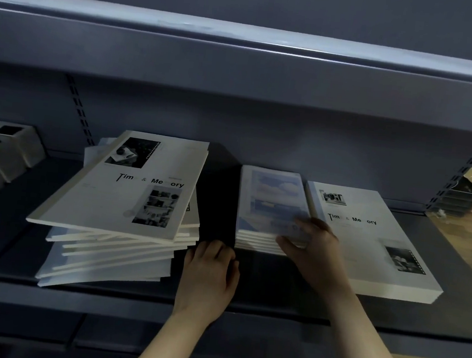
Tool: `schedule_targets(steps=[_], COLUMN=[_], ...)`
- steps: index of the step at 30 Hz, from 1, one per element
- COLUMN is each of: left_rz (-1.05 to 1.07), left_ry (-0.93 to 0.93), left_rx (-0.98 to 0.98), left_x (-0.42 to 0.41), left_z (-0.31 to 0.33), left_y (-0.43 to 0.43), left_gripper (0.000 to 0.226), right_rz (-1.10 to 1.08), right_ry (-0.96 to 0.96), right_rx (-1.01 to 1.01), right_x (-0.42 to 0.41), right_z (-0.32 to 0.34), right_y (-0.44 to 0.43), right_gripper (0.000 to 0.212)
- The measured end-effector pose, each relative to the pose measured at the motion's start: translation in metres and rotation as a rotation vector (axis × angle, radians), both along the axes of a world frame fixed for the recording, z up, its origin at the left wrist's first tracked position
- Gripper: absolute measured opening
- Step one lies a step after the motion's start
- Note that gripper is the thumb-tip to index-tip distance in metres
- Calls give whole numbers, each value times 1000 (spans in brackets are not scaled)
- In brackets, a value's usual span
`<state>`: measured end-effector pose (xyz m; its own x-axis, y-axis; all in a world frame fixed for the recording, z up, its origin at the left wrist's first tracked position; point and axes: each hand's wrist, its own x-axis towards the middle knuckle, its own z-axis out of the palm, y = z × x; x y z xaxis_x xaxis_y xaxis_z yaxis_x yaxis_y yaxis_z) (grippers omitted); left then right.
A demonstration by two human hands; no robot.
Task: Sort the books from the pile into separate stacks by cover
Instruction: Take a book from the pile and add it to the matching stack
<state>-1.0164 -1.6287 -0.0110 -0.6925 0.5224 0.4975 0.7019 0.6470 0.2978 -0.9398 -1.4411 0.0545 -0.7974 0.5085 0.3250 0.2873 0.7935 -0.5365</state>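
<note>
Blue stack (272, 205) corner in R hand (313, 244)

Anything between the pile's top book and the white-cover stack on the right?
Yes: the blue-cover stack lies between them, the right hand on its near corner, the left hand in the gap beside the pile.

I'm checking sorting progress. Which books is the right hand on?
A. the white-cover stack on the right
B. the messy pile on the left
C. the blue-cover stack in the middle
C: the right hand grips the front right corner of the blue stack, with its fingers on top and its thumb at the front edge.
</note>
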Motion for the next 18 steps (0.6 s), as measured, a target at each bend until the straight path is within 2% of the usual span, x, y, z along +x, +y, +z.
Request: schedule_targets(steps=[18], left_rz=[-5], left_ry=[8], left_rx=[-1], left_x=[1], left_z=[3], left_y=[1], left_gripper=[27], right_rz=[30], right_ry=[44], right_rx=[-47], right_x=[-12], right_z=[-6], right_y=[9], right_gripper=[47])
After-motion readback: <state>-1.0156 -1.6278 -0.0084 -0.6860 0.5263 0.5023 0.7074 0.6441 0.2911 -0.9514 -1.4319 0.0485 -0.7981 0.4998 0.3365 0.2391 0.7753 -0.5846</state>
